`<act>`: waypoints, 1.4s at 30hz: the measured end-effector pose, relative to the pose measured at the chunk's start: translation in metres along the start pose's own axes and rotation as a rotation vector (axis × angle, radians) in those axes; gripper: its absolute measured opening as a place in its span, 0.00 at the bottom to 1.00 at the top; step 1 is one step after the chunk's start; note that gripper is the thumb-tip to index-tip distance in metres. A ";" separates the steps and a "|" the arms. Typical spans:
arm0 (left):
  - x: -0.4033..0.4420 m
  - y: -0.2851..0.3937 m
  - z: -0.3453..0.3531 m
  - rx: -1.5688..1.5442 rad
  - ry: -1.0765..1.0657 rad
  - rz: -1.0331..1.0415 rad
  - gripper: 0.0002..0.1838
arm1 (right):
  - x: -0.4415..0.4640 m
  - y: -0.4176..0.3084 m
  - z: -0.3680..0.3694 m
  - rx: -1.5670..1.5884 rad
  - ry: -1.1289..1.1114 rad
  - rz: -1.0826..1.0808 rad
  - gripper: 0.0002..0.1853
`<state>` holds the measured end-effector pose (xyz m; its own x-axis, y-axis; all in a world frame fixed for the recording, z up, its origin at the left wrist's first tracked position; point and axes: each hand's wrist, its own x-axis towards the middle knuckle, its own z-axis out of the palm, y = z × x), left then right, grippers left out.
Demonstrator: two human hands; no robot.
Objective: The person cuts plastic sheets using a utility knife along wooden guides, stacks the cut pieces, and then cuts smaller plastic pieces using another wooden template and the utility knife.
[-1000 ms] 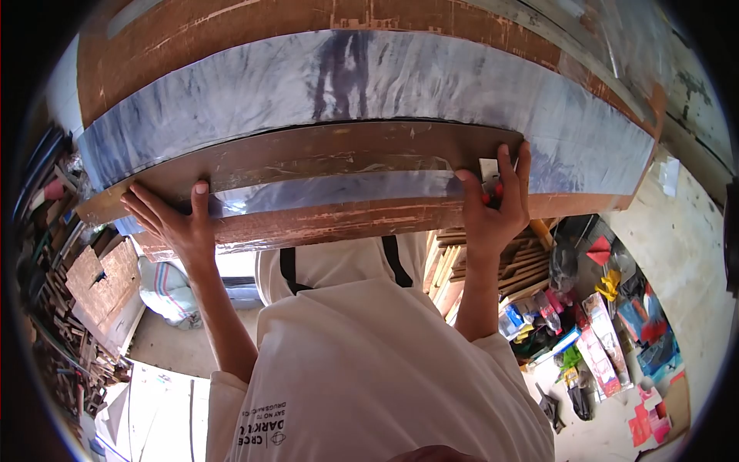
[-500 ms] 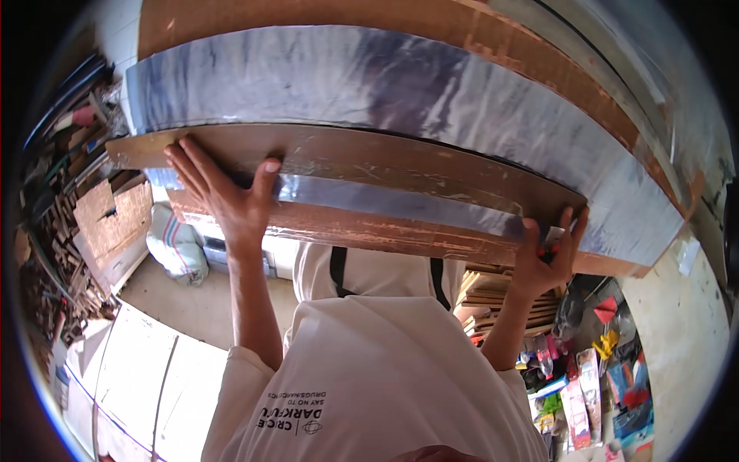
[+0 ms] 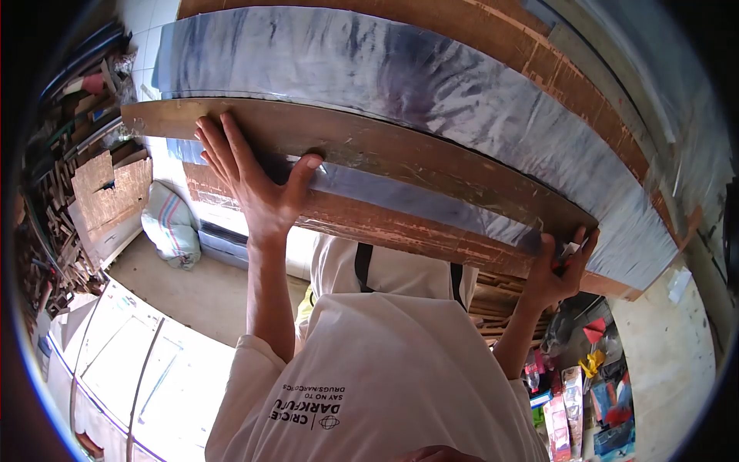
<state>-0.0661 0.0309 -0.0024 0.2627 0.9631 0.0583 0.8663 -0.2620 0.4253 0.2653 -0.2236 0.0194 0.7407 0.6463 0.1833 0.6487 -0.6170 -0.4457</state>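
A long brown flat strip (image 3: 369,150) lies across a grey-blue marbled sheet (image 3: 323,58), which shows on both sides of it. My left hand (image 3: 265,189) rests on the strip towards its left end, fingers stretched and thumb spread out to the right. At the strip's right end, my right hand (image 3: 558,269) has its fingertips on the edge. Between its curled fingers is a small object with whitish and red parts (image 3: 568,251), mostly hidden, whose kind I cannot make out. Under the sheet is a worn brown board (image 3: 400,231).
Scrap wood (image 3: 65,200) is piled at the left, near a white woven sack (image 3: 169,227) on the floor. Stacked wooden slats (image 3: 496,304) lie below the board. Colourful packets and odds and ends (image 3: 585,400) crowd the lower right.
The view has turned slightly, so the strip slants down more to the right. Both hands appear farther right and remain on the strip.
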 end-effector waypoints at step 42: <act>-0.007 0.041 -0.007 0.159 0.049 -0.072 0.69 | 0.018 -0.024 -0.027 -0.187 -0.136 -0.126 0.30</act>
<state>-0.0356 0.0142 0.0204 0.1794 0.9806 0.0787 0.9395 -0.1945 0.2820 0.2680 -0.2093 0.0573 0.6297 0.7701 0.1025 0.7649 -0.5915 -0.2550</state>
